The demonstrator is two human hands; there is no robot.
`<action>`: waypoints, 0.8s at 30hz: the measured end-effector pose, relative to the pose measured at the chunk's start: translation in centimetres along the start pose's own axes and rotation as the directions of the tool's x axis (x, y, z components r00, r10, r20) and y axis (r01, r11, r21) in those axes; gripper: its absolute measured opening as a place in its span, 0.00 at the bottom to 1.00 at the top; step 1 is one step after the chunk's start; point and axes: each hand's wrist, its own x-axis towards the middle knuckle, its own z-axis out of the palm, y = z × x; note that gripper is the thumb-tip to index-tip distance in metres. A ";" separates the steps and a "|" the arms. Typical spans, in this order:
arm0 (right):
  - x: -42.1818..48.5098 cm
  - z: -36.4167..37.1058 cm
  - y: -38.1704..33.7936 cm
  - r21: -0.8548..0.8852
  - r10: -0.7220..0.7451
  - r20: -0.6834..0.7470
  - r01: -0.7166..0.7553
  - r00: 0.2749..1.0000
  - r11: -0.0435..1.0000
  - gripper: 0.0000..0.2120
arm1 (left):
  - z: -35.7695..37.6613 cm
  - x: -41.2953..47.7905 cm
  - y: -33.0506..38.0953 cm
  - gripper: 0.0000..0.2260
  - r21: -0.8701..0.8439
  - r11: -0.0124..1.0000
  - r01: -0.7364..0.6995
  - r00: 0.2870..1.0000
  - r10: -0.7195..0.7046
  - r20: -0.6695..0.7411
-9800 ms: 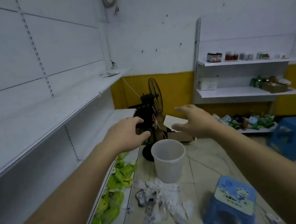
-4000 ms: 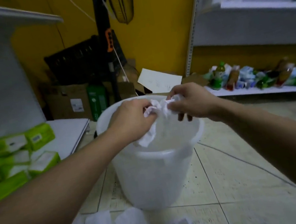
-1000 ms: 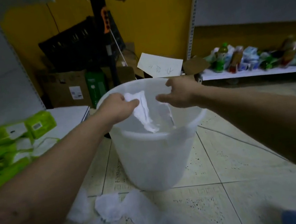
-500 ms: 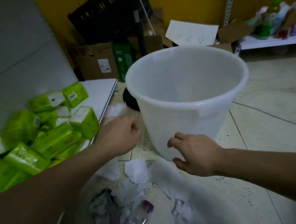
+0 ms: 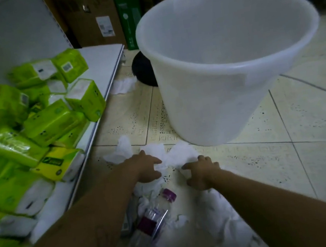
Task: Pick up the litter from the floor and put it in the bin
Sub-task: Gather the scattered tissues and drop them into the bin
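A white translucent plastic bin (image 5: 214, 102) stands upright on the tiled floor ahead of me. In front of it lies a heap of crumpled white tissue (image 5: 177, 156). My left hand (image 5: 146, 166) and my right hand (image 5: 202, 170) are both down on the floor, fingers closing on that tissue from either side. Nearer to me lie a clear plastic bottle with a purple cap (image 5: 157, 211) and more white paper (image 5: 221, 216). Another tissue scrap (image 5: 122, 149) sits just left of my left hand.
A low white shelf (image 5: 103, 62) on the left carries several green tissue packs (image 5: 50, 122). Cardboard boxes (image 5: 96, 18) and a black fan base (image 5: 143, 71) sit behind the bin. One tissue (image 5: 123, 86) lies by the shelf corner. Bare tiles stretch to the right.
Both hands have dropped from beside the bin to the floor and now press on the white tissue heap. The view has tilted further down.
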 end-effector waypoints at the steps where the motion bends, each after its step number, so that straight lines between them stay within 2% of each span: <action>1: 0.2 1.6 -0.1 -0.041 -0.002 -0.006 0.001 1.000 0.999 0.28 | 0.3 0.4 -0.1 0.28 0.012 1.000 0.024 1.000 -0.024 0.020; 3: 0.2 3.6 0.5 -0.089 -0.015 -0.030 0.012 0.999 0.996 0.28 | 1.0 1.5 0.0 0.29 0.034 0.999 0.039 0.998 -0.041 0.043; 6: 0.4 4.5 1.9 -0.116 -0.033 -0.065 0.025 0.997 0.993 0.26 | 3.4 3.2 1.3 0.28 -0.018 0.999 0.043 0.994 -0.041 0.101; 7: 0.6 4.5 2.2 -0.112 -0.029 -0.073 0.020 0.997 0.994 0.26 | 4.5 3.6 1.6 0.27 -0.031 0.999 0.036 0.996 -0.034 0.077; 11: 0.8 3.6 1.8 -0.031 0.004 -0.151 -0.009 0.988 0.999 0.23 | 6.5 3.2 2.0 0.18 -0.150 0.989 0.002 0.978 -0.033 -0.208; 15: 0.5 0.9 1.4 0.099 0.004 -0.309 0.028 0.951 0.995 0.16 | 3.6 2.3 2.8 0.22 -0.289 0.957 -0.002 0.895 -0.127 -0.428; 17: 0.1 -1.7 1.1 0.255 0.007 -0.375 0.096 0.927 0.962 0.14 | 1.0 1.4 2.5 0.18 -0.418 0.902 -0.107 0.866 -0.122 -0.485; 19: -0.6 -4.5 0.7 0.401 -0.022 -0.383 0.188 0.923 0.896 0.12 | -2.1 -0.1 2.1 0.11 -0.511 0.825 -0.242 0.880 -0.035 -0.474; 21: -2.1 -7.2 0.0 0.403 -0.116 -0.390 0.282 0.914 0.870 0.11 | -5.3 -2.5 1.8 0.05 -0.540 0.788 -0.297 0.914 0.070 -0.400; 24: -5.4 -11.0 -1.6 0.370 -0.226 -0.429 0.398 0.875 0.840 0.13 | -9.9 -6.6 2.2 0.09 -0.520 0.788 -0.328 0.915 0.129 -0.382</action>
